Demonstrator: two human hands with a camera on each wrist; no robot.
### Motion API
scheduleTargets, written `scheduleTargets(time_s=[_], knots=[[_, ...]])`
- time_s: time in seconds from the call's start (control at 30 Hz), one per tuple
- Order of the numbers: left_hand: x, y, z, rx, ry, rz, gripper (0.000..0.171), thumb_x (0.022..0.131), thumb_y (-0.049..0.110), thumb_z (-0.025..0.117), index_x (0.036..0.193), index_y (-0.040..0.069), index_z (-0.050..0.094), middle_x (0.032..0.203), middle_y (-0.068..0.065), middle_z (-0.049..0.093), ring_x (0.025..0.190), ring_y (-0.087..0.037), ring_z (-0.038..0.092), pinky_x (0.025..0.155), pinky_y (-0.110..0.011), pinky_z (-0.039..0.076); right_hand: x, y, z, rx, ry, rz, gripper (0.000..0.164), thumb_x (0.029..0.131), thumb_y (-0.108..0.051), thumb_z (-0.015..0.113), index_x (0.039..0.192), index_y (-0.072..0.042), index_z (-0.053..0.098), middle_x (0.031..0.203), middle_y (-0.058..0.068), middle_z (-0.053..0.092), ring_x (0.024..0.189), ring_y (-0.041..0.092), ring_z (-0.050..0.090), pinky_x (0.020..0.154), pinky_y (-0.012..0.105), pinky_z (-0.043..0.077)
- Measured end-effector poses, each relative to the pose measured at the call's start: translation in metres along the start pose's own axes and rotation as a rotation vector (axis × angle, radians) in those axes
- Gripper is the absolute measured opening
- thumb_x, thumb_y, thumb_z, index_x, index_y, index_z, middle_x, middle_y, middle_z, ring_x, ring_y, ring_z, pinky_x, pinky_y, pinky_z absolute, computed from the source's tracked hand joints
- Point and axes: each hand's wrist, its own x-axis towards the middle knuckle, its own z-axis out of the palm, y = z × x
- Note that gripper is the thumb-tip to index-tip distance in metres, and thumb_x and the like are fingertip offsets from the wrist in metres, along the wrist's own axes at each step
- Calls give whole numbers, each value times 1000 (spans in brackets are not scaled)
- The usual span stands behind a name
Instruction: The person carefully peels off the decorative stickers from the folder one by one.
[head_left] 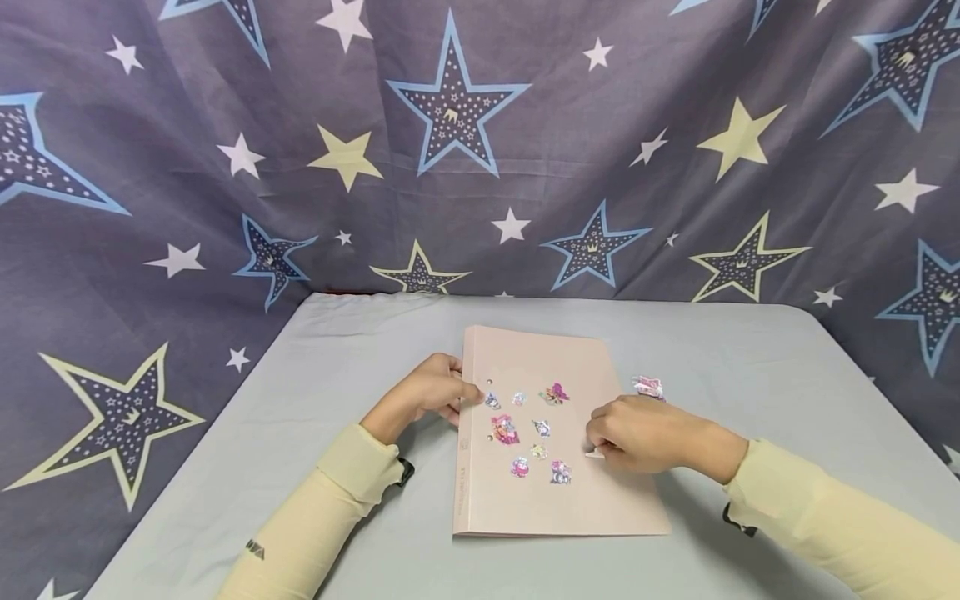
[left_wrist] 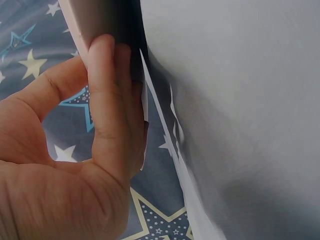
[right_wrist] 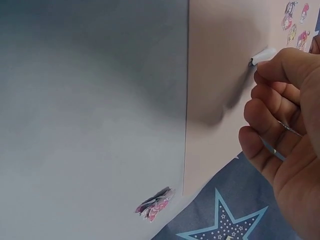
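Observation:
A pale pink folder lies on the table with several small, shiny cartoon stickers on its cover, among them a larger pink one. At the folder's spine, my left hand grips the left edge, thumb on the cover and fingers at the side; the left wrist view shows the fingers against the spine. Over the right part of the cover, my right hand pinches a small sticker between thumb and forefinger. Its white, curled back shows in the right wrist view, close over the cover.
A small stack of cut-out stickers rests on the table just right of the folder, behind my right hand. The light grey tabletop ends at a dark curtain with stars.

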Motion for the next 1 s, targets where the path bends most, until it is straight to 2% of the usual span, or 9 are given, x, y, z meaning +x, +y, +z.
scheduleTargets(time_s=[0.1,0.2,0.3,0.4,0.57,0.8,1.0], knots=[[0,0,0,1,4,-3,38,78,3,71,109,-7,52,82,-16,69,61,-24,67,54,-38,60,-1,2,-1,0,8,6,33,76,-3,62,61,-23,40,60,-14,30,54,2,28,49,18,27],[0,0,0,4,6,-8,38,78,3,71,109,-7,52,82,-16,69,60,-24,67,54,-38,60,-1,6,-5,-37,33,28,30,75,-4,63,63,-23,44,62,-15,35,55,2,32,50,19,34],[1,0,0,10,3,-7,37,78,3,72,108,-7,52,82,-16,69,60,-24,67,54,-38,60,-2,15,-13,-96,80,96,28,75,-5,65,65,-23,46,63,-14,40,55,3,36,51,22,39],[2,-1,0,11,-1,-4,36,78,4,72,108,-6,53,83,-16,69,60,-24,67,54,-38,60,-5,27,-22,-119,111,171,31,75,-4,68,64,-22,45,62,-12,38,55,4,36,49,22,36],[1,-2,-1,5,-3,-4,37,78,4,73,108,-6,54,84,-16,69,61,-24,67,53,-38,60,-8,43,-31,-91,109,205,31,76,-3,66,64,-20,43,62,-11,35,55,4,32,49,20,28],[0,-1,-2,0,-11,-5,38,78,4,73,109,-7,54,85,-17,69,62,-24,67,54,-39,60,-8,60,-33,-89,116,233,31,76,-2,64,62,-19,42,61,-10,34,55,6,31,49,21,27],[2,-1,-1,4,-1,-8,37,78,4,72,108,-5,53,85,-17,69,62,-25,67,54,-39,60,-10,77,-34,-116,75,307,31,78,-5,63,62,-20,41,61,-9,37,55,8,33,50,24,29]])
